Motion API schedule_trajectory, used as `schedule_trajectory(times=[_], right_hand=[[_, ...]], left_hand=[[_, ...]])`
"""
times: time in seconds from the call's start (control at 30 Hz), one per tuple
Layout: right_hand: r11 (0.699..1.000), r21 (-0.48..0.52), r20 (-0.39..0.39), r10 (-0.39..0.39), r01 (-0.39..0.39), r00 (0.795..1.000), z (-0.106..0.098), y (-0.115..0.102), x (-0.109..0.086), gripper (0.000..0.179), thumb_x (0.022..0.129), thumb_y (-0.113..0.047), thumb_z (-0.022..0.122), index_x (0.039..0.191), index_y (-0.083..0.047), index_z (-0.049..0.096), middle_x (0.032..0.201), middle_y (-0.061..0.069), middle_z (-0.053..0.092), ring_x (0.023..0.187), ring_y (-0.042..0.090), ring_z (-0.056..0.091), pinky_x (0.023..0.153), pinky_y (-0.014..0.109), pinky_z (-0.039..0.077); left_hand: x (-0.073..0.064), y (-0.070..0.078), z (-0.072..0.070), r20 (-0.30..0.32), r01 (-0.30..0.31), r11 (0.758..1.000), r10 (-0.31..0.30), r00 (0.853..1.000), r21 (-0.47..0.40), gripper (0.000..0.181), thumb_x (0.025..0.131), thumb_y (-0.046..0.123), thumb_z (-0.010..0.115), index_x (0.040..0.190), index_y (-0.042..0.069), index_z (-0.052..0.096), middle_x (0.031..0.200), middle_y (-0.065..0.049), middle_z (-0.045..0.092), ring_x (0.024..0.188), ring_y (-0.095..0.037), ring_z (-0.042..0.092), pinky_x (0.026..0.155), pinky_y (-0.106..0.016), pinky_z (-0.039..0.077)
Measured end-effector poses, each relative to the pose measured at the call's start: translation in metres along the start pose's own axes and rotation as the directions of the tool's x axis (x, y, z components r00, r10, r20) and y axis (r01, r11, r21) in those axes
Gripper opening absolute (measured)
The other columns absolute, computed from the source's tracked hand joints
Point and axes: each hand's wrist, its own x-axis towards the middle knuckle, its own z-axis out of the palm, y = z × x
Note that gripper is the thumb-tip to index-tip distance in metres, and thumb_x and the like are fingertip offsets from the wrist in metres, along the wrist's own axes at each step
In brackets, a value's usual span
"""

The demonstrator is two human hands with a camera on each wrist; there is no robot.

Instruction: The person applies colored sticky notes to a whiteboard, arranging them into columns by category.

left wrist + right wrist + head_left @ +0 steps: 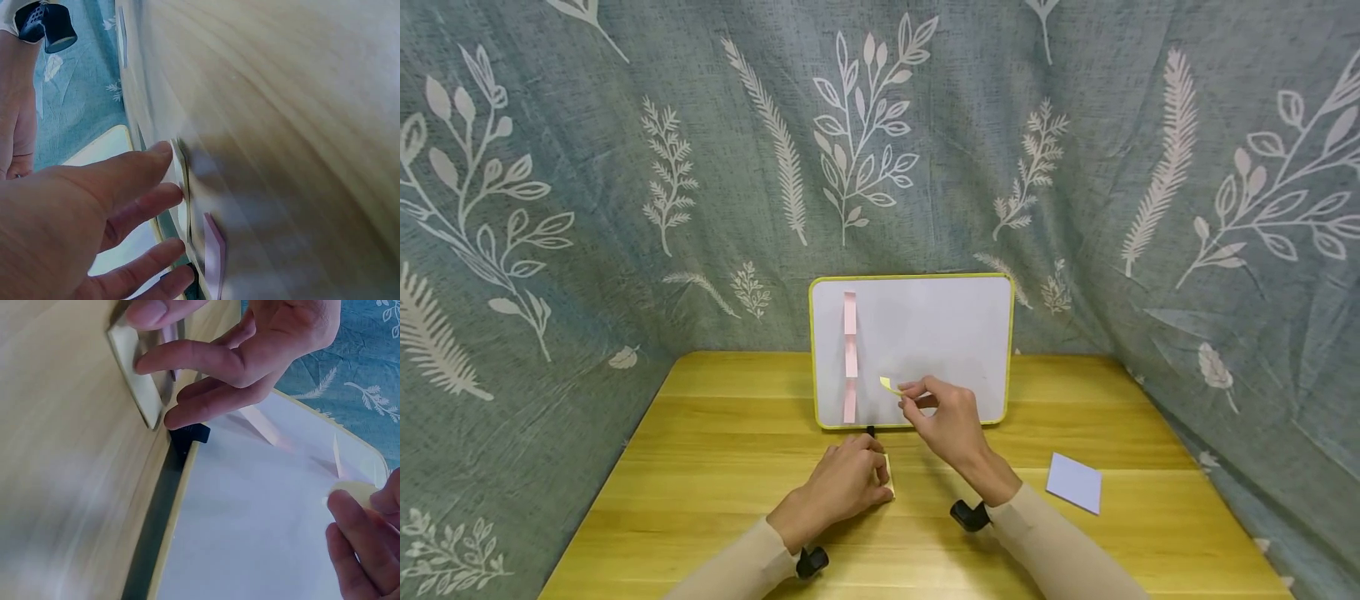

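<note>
Where right hand (949, 419) pinches one end: yellow strip (886, 383), other end leftward, toward pink strips (851, 356); left hand (848, 468), fingers apart, touching yellow pad (139, 390)

Grey-green fabric (955, 200) printed with pale fronds (784, 150) and leafy sprigs (840, 155) hangs before me, gently creased, behind and along both sides of a yellowish wood-grain table (722, 433).
</note>
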Motion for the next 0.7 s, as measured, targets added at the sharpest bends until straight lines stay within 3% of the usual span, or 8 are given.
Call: schedule_trajectory(times=[0.1,0.23,0.33,0.5,0.7], right_hand=[[0.998,-0.021,-0.044,-0.059,0.058,0.997,-0.001,-0.001,0.003,0.012,0.1,0.003,0.086,0.1,-0.008,0.083,0.111,0.008,0.092,0.087,0.024,0.091,0.074,0.033,0.072],[0.993,-0.027,-0.092,-0.118,0.116,0.989,0.0,-0.002,0.005,0.013,0.098,0.005,0.086,0.101,-0.007,0.084,0.109,0.007,0.092,0.092,0.025,0.091,0.082,0.041,0.074],[0.99,-0.026,-0.13,-0.139,0.137,0.982,0.001,-0.002,0.007,0.014,0.098,0.006,0.086,0.101,-0.007,0.084,0.109,0.007,0.092,0.094,0.026,0.091,0.085,0.042,0.074],[0.987,-0.03,-0.162,-0.159,0.156,0.974,0.001,-0.002,0.012,0.012,0.098,0.005,0.087,0.102,-0.007,0.085,0.108,0.007,0.092,0.094,0.027,0.091,0.088,0.042,0.074],[0.984,-0.017,-0.202,-0.177,0.177,0.963,-0.002,-0.002,0.016,0.015,0.096,0.005,0.09,0.105,-0.006,0.085,0.102,0.009,0.091,0.09,0.027,0.09,0.084,0.038,0.073]], left_hand=[[0.001,-0.001,-0.002,-0.006,-0.029,1.0,0.029,1.0,0.001,0.016,0.095,0.032,0.1,0.09,0.025,0.087,0.129,-0.001,0.081,0.119,-0.025,0.073,0.087,-0.048,0.062],[0.004,-0.003,-0.006,-0.022,-0.076,0.997,0.075,0.997,-0.019,0.008,0.101,0.028,0.094,0.098,0.022,0.091,0.119,0.001,0.084,0.109,-0.02,0.076,0.085,-0.039,0.065],[0.006,-0.004,-0.009,-0.037,-0.089,0.995,0.088,0.995,-0.046,0.006,0.106,0.026,0.09,0.103,0.02,0.091,0.112,0.003,0.084,0.103,-0.018,0.078,0.084,-0.033,0.065],[0.011,-0.007,-0.018,-0.076,-0.074,0.993,0.067,0.995,-0.092,0.007,0.11,0.023,0.085,0.107,0.019,0.09,0.107,0.004,0.082,0.097,-0.019,0.08,0.085,-0.032,0.066],[0.016,-0.008,-0.032,-0.189,-0.106,0.988,0.085,0.978,-0.108,0.006,0.109,0.018,0.085,0.106,0.016,0.089,0.104,0.003,0.085,0.097,-0.021,0.085,0.084,-0.033,0.068]])
